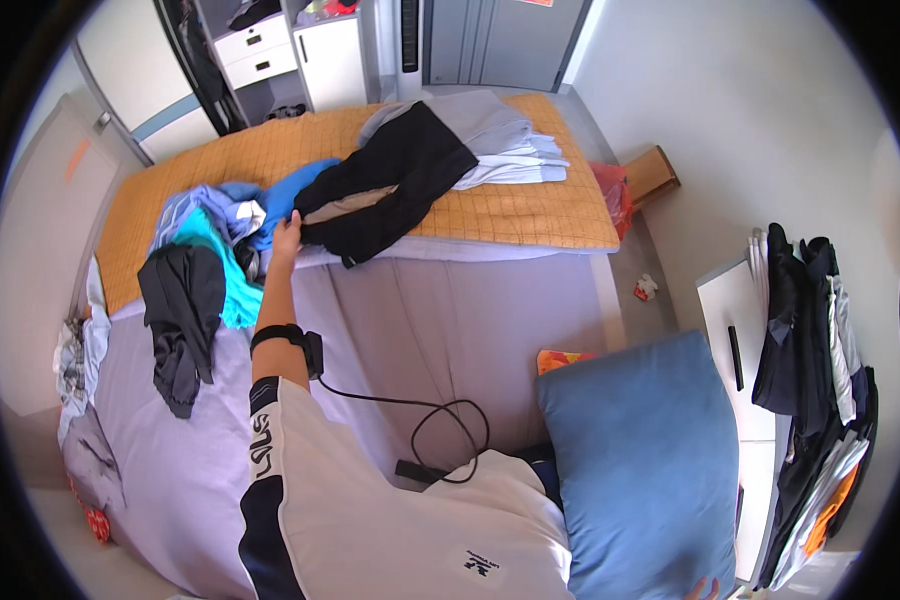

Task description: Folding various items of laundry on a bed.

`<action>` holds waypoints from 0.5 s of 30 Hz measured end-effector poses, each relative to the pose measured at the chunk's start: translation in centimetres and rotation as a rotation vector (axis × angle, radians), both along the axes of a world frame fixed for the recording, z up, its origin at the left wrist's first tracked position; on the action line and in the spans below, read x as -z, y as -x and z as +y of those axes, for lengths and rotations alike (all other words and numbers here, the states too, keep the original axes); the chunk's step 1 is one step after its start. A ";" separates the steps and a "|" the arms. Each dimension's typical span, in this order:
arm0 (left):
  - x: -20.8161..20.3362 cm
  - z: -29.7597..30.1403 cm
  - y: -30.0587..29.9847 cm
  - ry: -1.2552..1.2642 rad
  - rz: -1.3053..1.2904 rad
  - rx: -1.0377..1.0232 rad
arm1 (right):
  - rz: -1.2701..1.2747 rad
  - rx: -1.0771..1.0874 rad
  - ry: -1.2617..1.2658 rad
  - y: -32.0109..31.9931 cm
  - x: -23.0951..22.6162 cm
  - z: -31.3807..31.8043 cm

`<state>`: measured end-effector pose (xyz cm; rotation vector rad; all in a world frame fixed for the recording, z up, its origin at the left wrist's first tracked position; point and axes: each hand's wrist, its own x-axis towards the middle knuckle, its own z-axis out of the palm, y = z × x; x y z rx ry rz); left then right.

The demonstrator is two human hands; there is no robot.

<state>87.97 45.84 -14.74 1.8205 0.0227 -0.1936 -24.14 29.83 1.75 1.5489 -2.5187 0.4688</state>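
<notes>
My left hand [287, 237] reaches across the bed, its fingers closed at the end of a leg of the black trousers [420, 150]. Those trousers lie spread with a beige garment [348, 204] showing between the legs. Next to that hand lie a blue garment [295, 190], a turquoise garment [232, 275] and a crumpled pair of dark trousers [180, 320]. Only the fingertips of my right hand [705, 588] show at the bottom right, apart and resting on the blue pillow [640, 460]; the rest of that hand is out of the picture.
An orange-brown quilted mat [530, 215] covers the far side of the bed, with folded grey and white clothes [510, 150] on it. A black cable [410, 402] runs from my armband. Hanging clothes [810, 340] line the right wall; a cardboard box [652, 175] stands beyond the bed.
</notes>
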 end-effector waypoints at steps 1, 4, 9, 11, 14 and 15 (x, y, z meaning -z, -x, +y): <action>-0.6 -1.5 1.1 -0.073 0.089 0.025 | 0.017 0.034 0.015 1.2 0.1 1.0; -2.6 -0.5 0.7 -0.025 0.144 0.112 | -0.023 -0.166 0.119 2.4 1.8 1.7; -5.0 -3.2 2.1 0.302 0.501 0.084 | -0.006 -0.369 0.186 0.4 1.2 2.3; -5.7 -3.9 1.5 0.380 0.494 0.068 | -0.052 -0.339 0.161 0.2 1.0 2.3; -7.6 -2.8 -1.5 0.477 0.564 0.031 | -0.188 -0.272 0.077 -0.8 -0.2 1.2; -8.4 -3.3 -2.3 0.498 0.650 0.018 | -0.234 -0.242 0.051 -1.4 -0.7 1.0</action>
